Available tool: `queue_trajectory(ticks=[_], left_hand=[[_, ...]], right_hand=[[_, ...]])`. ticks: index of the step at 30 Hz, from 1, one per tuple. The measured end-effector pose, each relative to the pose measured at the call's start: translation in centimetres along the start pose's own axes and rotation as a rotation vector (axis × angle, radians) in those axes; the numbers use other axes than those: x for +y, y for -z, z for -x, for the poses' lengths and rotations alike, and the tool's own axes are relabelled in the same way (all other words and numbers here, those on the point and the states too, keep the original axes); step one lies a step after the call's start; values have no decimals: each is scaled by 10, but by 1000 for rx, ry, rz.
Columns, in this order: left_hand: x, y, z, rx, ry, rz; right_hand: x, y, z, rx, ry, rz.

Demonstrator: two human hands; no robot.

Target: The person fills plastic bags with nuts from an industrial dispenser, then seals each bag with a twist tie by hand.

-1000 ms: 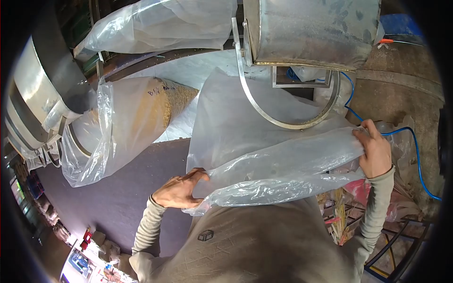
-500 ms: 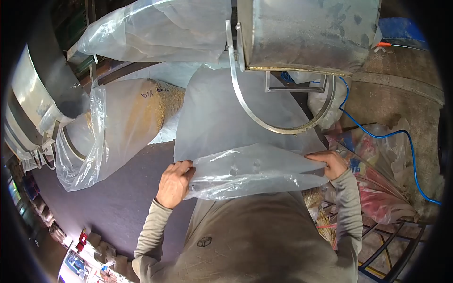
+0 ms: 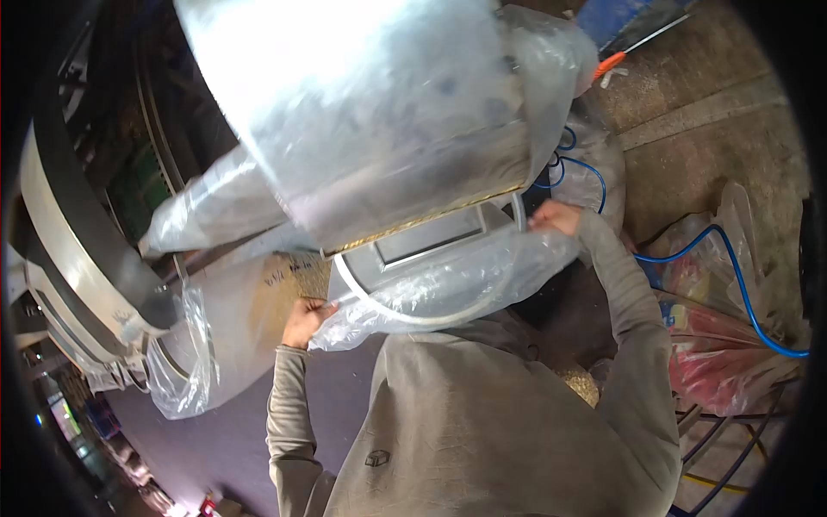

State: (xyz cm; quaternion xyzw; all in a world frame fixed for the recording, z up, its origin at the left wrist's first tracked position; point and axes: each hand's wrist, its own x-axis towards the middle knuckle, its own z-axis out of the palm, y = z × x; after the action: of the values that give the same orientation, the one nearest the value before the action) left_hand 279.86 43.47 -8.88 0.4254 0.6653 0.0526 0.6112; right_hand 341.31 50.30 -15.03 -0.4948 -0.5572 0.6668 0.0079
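Observation:
A clear plastic bag (image 3: 439,286) stretches between my two hands, its mouth drawn around a metal hoop (image 3: 418,320). My left hand (image 3: 307,322) pinches the bag's edge at the hoop's left side. On the far right of the bag, my right hand (image 3: 556,217), a little blurred, has its fingers closed on the edge beside the hoop's upper end. Directly above the hoop hangs a wide sheet-metal chute (image 3: 405,146), with yellowish grains along its lower lip. A small rectangular metal frame (image 3: 431,234) shows beneath that lip.
Left of me, a filled plastic bag (image 3: 245,314) with handwriting hangs beside curved metal machinery (image 3: 82,250). A blue hose (image 3: 741,289) loops over the floor at right, near a bag with red contents (image 3: 711,366). An orange-handled tool (image 3: 610,65) lies at upper right.
My hands have raised the bag's mouth from in front of my body up around the hoop. The view has shifted and tilted, and the chute looms larger.

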Motion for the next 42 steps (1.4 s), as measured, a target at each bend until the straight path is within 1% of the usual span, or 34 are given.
queue_trajectory(ticks=[1,2,3,4,6,7,9,10,11,12,13,14,15,16,17,18,19,20,21,22,24,28,30,32,34,35,36,37,38,39,40,41,42], left_hand=[[11,9,-18,67,-133,104],[23,13,-36,135,-267,214],[23,17,-47,142,-278,203],[38,17,-71,150,-329,173],[50,10,-102,164,-422,116],[53,5,-113,169,-467,95],[52,-9,-132,185,-557,65],[58,-14,-148,201,-598,56],[59,-19,-159,230,-630,55],[62,-23,-172,283,-656,62],[72,-36,-188,377,-674,71],[86,-43,-209,509,-682,80],[80,-46,-212,672,-676,87],[93,-47,-231,845,-661,92],[55,-13,-203,1016,-637,93],[109,-27,-158,876,-377,947],[117,-25,-148,956,-324,700],[119,-25,-148,1007,-222,593],[131,-27,-129,1019,-224,645],[123,-27,-133,1002,-264,790],[111,-28,-143,1039,-311,906],[110,-31,-136,1101,-325,1000],[133,-34,-113,1179,-203,399],[140,-37,-87,1149,-284,196],[137,-23,-72,987,-340,16],[131,-20,-79,1010,-414,-135],[135,-17,-62,984,-462,-226],[135,-13,-60,916,-468,-325],[137,-14,-56,896,-494,-388],[142,-14,-47,857,-477,-456],[143,-14,-38,852,-515,-499],[139,-14,-37,864,-512,-496],[137,-14,-38,821,-579,-549]], right_hand=[[-2,15,-17,81,-50,-84],[-6,26,-35,234,34,-88],[-14,35,-52,383,117,-87],[-30,44,-60,389,135,-89],[-64,56,-70,620,166,-49],[-76,58,-76,619,175,-45],[-95,55,-84,794,129,28],[-117,52,-68,816,95,102],[-116,51,-67,842,106,182],[-115,52,-66,850,135,271],[-121,41,-53,915,164,278],[-142,35,-71,825,264,323],[-175,26,-97,708,368,372],[-211,13,-123,584,477,427],[-245,-4,-147,457,582,485],[-273,-23,-161,346,662,536],[-291,-42,-168,254,720,578],[-304,-54,-173,188,763,614],[-317,-60,-178,143,799,648],[-326,-63,-177,115,820,678],[-344,-58,-181,75,845,738],[-356,-60,-179,29,859,806],[-361,-64,-180,12,862,827],[-368,-67,-180,3,865,848],[-378,-77,-187,-26,879,873],[-387,-88,-192,-51,896,887],[-396,-102,-198,-83,915,899],[-404,-118,-205,-119,931,910],[-410,-132,-211,-153,942,921],[-415,-142,-217,-177,948,934],[-421,-147,-222,-190,949,949],[-425,-147,-226,-193,940,964],[-428,-145,-231,-189,927,977]])
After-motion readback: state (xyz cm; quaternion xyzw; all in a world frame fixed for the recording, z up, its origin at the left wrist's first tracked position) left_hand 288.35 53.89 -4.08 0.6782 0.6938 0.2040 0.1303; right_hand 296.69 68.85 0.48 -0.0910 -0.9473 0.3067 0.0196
